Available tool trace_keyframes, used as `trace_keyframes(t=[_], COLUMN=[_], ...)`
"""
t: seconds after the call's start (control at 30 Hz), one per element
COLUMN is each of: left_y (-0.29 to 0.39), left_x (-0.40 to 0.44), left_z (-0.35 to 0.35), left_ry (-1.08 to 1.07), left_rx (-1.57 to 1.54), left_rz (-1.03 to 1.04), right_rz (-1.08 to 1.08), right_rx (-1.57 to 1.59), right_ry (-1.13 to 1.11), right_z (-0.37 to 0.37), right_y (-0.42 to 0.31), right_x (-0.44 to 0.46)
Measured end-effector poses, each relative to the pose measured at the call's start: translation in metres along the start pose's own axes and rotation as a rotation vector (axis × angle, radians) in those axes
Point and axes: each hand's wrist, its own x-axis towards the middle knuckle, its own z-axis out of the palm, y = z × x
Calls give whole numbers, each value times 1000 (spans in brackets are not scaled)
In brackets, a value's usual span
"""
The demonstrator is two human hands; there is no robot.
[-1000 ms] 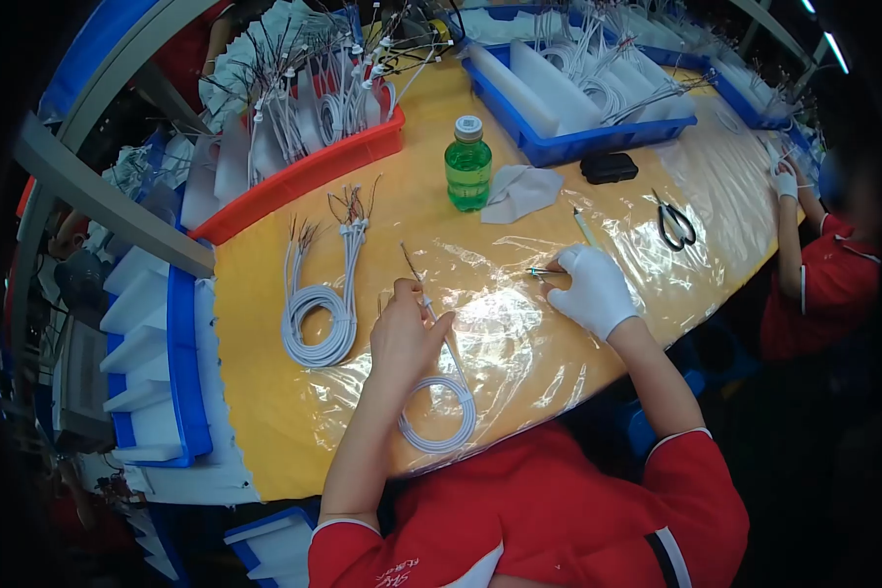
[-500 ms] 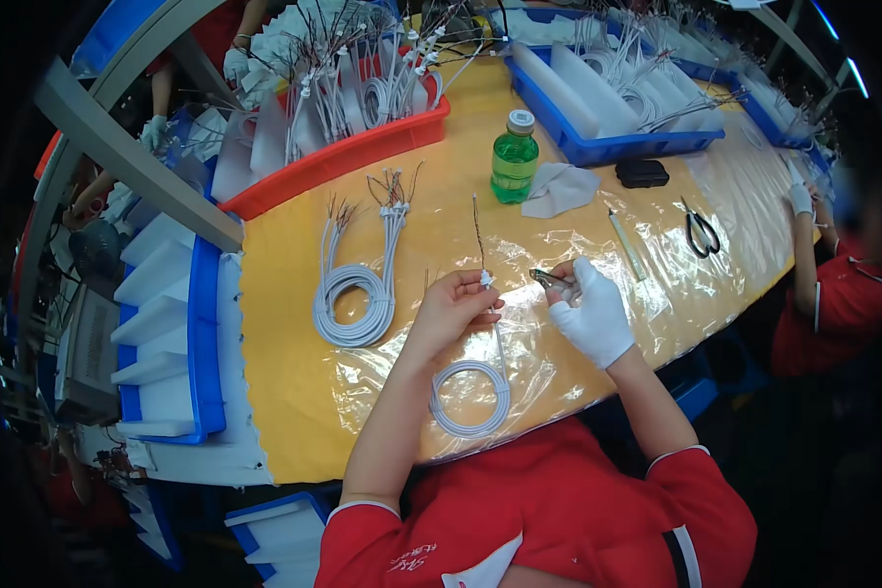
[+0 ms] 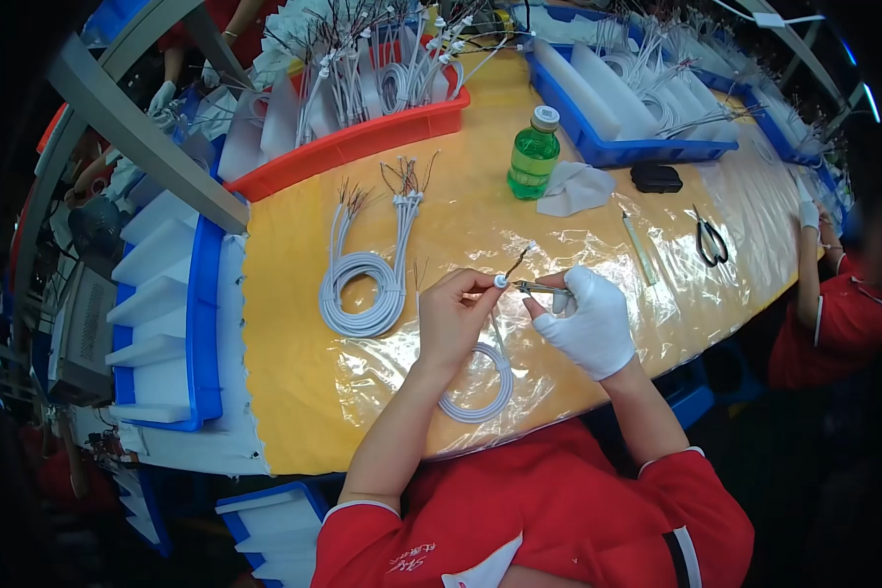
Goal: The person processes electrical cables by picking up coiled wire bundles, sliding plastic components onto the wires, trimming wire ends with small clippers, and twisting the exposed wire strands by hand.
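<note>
My left hand [image 3: 449, 318] is bare and pinches a white cable [image 3: 508, 380] close to its end, by a small white connector [image 3: 501, 281]. Dark twisted wires [image 3: 518, 260] stick out past the fingertips, while the coiled part of the cable lies on the table below. My right hand [image 3: 590, 325], in a white glove that leaves some fingertips bare, grips small metal pliers [image 3: 531, 288]. Their jaws point left and sit right beside the connector; whether they touch it I cannot tell.
A bundle of coiled cables [image 3: 363, 294] lies to the left. Beyond are a red bin [image 3: 363, 137], a blue bin [image 3: 647, 152], a green bottle [image 3: 533, 157], a cloth [image 3: 575, 189], a black case [image 3: 656, 177], scissors-like snips [image 3: 710, 241] and a pen-like stick [image 3: 640, 250]. A co-worker [image 3: 825, 314] is at right.
The pliers in my right hand have come left to the connector. My left hand has turned, and the wires now lean to the right instead of standing straight up.
</note>
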Motion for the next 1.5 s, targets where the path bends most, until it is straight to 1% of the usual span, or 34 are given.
trace_keyframes(t=[0.03, 0.13, 0.37, 0.43, 0.63, 0.7, 0.73, 0.77, 0.8, 0.83, 0.9, 0.93, 0.97, 1.03, 1.07, 1.1, 1.13, 1.17, 1.2, 1.23, 1.27, 1.33, 1.37, 1.4, 1.47, 1.5], left_y=[2, 4, 6, 7, 7, 5, 4, 4, 5, 5, 1, -2, -4, -6, -5, -3, -2, -1, 0, 2, 4, 10, 13, 16, 26, 26], left_x=[-1, -2, -2, -3, -3, -3, -2, -2, -1, -1, 0, 1, 1, 2, 2, 2, 1, 0, 0, 0, -1, -3, -4, -4, -6, -7], left_z=[0, 1, 1, 1, 2, 2, 2, 3, 4, 4, 3, 3, 4, 3, 2, 1, 1, 1, 1, 1, 2, 4, 5, 6, 5, 2], left_ry=[22, 30, 37, 44, 57, 64, 71, 70, 63, 56, 51, 44, 38, 41, 35, 15, -5, -10, -30, -47, -51, -52, -64, -57, -46, -41], left_rx=[18, 15, 43, 57, 100, 106, 113, 115, 41, -32, -29, -30, -30, 54, 53, 63, 73, 71, 66, 62, 64, 52, 53, -8, -101, -95], left_rz=[62, 62, 88, 123, 164, 163, 162, 165, 116, 68, 81, 89, 90, 315, 316, 390, 462, 462, 506, 553, 553, 590, 596, 585, 561, 569], right_rz=[4, 66, 4, -13, 36, 138, 138, 226, 313, 309, 350, 452, 456, 320, 334, 338, 223, 106, 109, 88, 72, 88, 198, 300, 563, 587], right_rx=[1, 11, 4, -14, 15, 98, 100, 199, 298, 302, 281, 283, 281, 87, -72, -75, -271, -464, -465, -446, -425, -68, 175, 421, 950, 945], right_ry=[4, -35, 18, 23, -69, -137, -134, -142, -150, -145, -33, -56, -52, 56, -35, -32, -28, -24, -21, 30, 79, 13, -123, -258, -270, -265], right_z=[0, 0, 1, 1, -2, -3, -2, -1, 0, -1, -6, -13, -15, -15, -20, -19, -17, -16, -17, -16, -13, -4, 0, 6, 29, 35], right_y=[-1, -3, -3, -4, -1, -2, -2, -1, 1, 3, 11, 13, 22, 48, 57, 66, 75, 80, 76, 68, 59, 40, 29, 19, 9, 8], right_x=[0, -1, 0, 0, -2, -2, -4, -5, -6, -5, -5, -3, -4, -10, -11, -14, -18, -22, -23, -24, -26, -31, -34, -39, -52, -52])
